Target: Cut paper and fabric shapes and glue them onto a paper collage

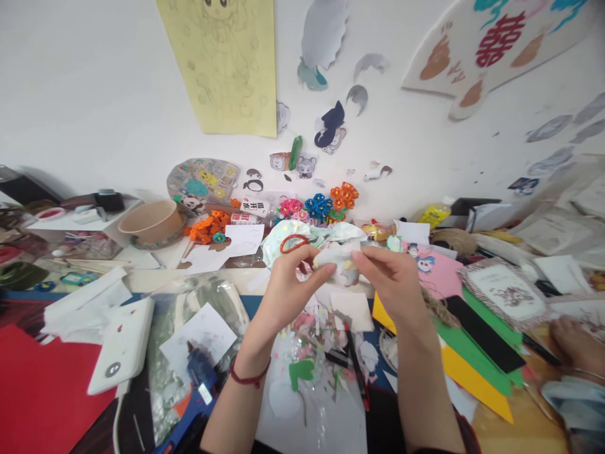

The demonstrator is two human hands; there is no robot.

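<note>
Now, nearest first. Lower left of frame: blue glue gun (201, 372), nozzle over a white card (223, 334), pointing away from the body. Hot or cold, cannot tell; better treat as hot and hold the left forearm clear of it. Bottom centre: white sheet (326, 422), paper scraps (302, 372) heaped towards its upper part.

Centre of frame, raised over the scraps: small pale piece (341, 268), soft-looking, pastel patches. Left hand (286, 284) pinches its left side between thumb and curled forefinger; remaining left fingers largely hidden, cannot tell how they lie. Right hand (397, 277) pinches the right edge, thumb against fingertips. Fine detail too small to read.

Handling, my judgement: let the left be the steady anchor, the right do the fine work. Light pressure; a hard squeeze would likely dent or crease it. Thumbs close to the worked spot; turn the piece, not the wrists. Dropping it among those scraps would make it hard to find.

Just beyond: patterned bundle (273, 243), red loop (293, 237) against it. Farther, upper centre: blue flowers (318, 205) before the wall.
</note>
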